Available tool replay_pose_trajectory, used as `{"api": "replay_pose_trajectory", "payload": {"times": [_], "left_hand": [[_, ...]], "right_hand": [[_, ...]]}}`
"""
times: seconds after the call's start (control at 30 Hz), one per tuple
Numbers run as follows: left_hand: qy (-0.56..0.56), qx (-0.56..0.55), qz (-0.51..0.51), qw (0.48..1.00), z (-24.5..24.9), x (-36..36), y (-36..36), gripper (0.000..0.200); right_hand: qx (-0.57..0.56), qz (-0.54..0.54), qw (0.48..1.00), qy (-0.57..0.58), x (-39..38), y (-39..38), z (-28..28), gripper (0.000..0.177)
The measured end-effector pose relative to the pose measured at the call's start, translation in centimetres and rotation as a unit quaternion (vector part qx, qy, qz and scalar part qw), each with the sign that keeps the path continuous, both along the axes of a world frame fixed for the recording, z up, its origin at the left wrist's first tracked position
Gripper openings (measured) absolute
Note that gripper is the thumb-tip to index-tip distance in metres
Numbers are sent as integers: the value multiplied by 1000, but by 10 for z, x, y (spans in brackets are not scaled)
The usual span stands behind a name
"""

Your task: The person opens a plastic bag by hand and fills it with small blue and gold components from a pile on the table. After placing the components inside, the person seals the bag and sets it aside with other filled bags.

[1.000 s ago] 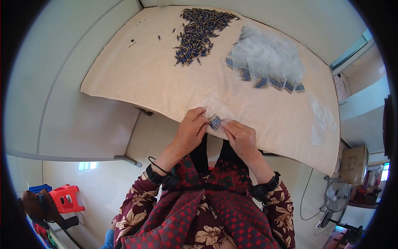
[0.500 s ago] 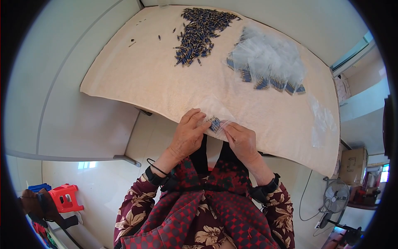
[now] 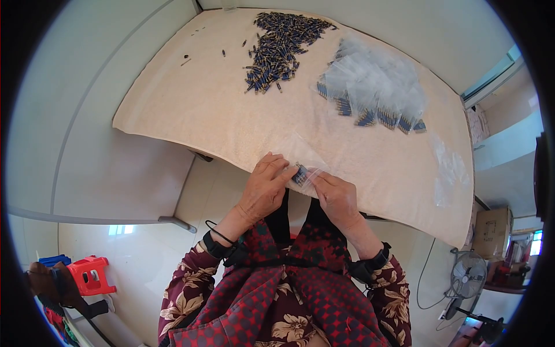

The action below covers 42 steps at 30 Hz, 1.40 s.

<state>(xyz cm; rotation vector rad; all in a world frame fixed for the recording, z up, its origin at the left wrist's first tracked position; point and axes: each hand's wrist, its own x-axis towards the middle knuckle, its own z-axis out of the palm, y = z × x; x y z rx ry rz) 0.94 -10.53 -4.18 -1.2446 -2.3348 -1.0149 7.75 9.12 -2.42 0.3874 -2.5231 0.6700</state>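
Observation:
At the table's near edge lies a clear plastic bag (image 3: 302, 151) with a small row of dark blue, gold-tipped cylindrical pieces (image 3: 299, 174) inside. My left hand (image 3: 267, 184) is on the bag's left side, its fingertips pressed against the row. From the right, my right hand (image 3: 335, 196) pinches the bag between thumb and fingers beside the pieces. A heap of loose blue and gold pieces (image 3: 276, 52) is spread at the far middle. Filled clear bags (image 3: 374, 78) are piled to its right, rows of pieces showing at their lower ends.
A cream cloth (image 3: 191, 110) covers the table. Flat clear bags (image 3: 448, 170) lie near its right edge, a few stray bits (image 3: 185, 60) at the far left. On the floor are a red stool (image 3: 91, 275), a fan (image 3: 468, 274) and a cardboard box (image 3: 491, 232).
The fingers of my left hand have shifted slightly over the row of pieces, covering more of it. My right hand stays on the bag in nearly the same place.

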Motion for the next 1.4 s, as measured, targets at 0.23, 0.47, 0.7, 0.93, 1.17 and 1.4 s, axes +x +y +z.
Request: {"api": "replay_pose_trajectory", "payload": {"times": [0.23, 0.47, 0.7, 0.93, 1.17, 1.4], "left_hand": [[-2, 1, -1, 1000, 2, 0, 1, 43], [32, -12, -29, 999, -2, -4, 14, 44], [-2, -48, -39, 998, -7, 2, 15, 51], [-25, -51, -55, 997, -10, -1, 15, 52], [-35, -35, -65, 997, -17, -3, 12, 52], [-34, -44, -64, 996, -19, -2, 15, 52]], "right_hand": [[28, 2, 1000, 6, 1, 1, -5, 22], [36, 1, 999, 6, 1, 0, -3, 23], [-24, 14, 999, 26, -6, 5, 14, 14], [-64, 22, 997, -22, -78, 3, 55, 18], [96, 62, 993, -32, -210, -19, 34, 65], [231, 5, 960, -156, -275, -71, 50, 72]]}}
